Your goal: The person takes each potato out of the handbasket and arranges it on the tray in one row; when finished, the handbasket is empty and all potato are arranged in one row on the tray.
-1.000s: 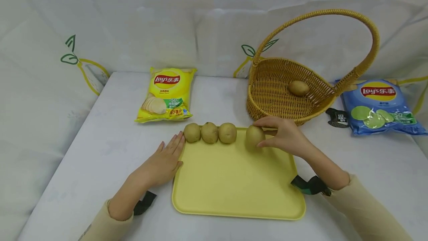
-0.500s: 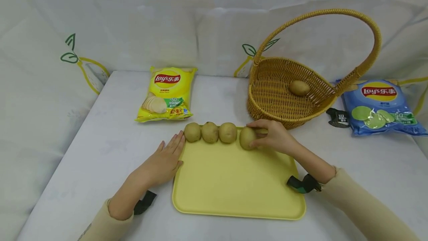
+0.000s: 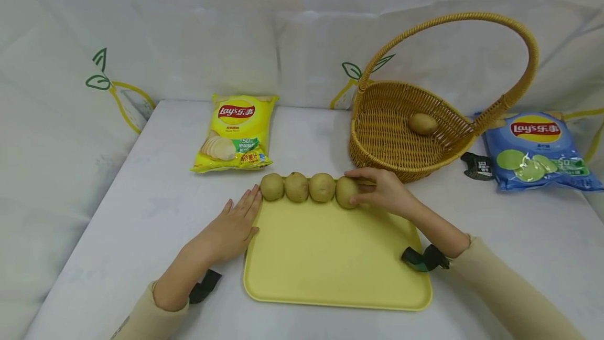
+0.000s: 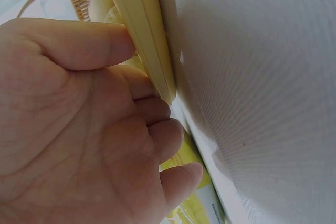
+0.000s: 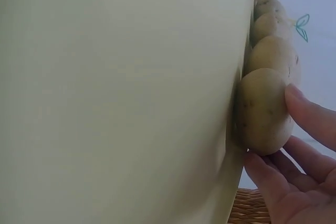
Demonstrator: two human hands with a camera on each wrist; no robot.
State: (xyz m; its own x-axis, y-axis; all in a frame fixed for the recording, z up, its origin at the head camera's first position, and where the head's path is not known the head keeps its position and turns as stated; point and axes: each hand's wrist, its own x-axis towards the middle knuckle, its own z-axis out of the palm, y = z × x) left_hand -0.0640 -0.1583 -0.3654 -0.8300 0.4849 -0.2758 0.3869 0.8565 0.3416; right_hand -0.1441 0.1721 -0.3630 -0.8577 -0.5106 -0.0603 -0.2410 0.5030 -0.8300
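Note:
Along the far edge of a yellow tray (image 3: 337,256) several potatoes stand in a row. My right hand (image 3: 384,193) holds the rightmost potato (image 3: 347,192) between thumb and fingers, and in the right wrist view that potato (image 5: 264,111) touches or nearly touches its neighbour (image 5: 272,56). My left hand (image 3: 231,230) lies with straight fingers against the tray's left edge, its fingertips beside the leftmost potato (image 3: 272,187). In the left wrist view the thumb and fingers of the left hand (image 4: 100,124) meet the tray's rim (image 4: 149,40).
Behind the tray at right stands a wicker basket (image 3: 396,163) with one potato (image 3: 422,124) inside. A yellow chip bag (image 3: 233,133) lies at the back left. A blue chip bag (image 3: 538,151) lies to the right, beside a small black packet (image 3: 477,166).
My right hand has slid the held potato left along the tray's far edge, up to the other potatoes. The left hand stays in place.

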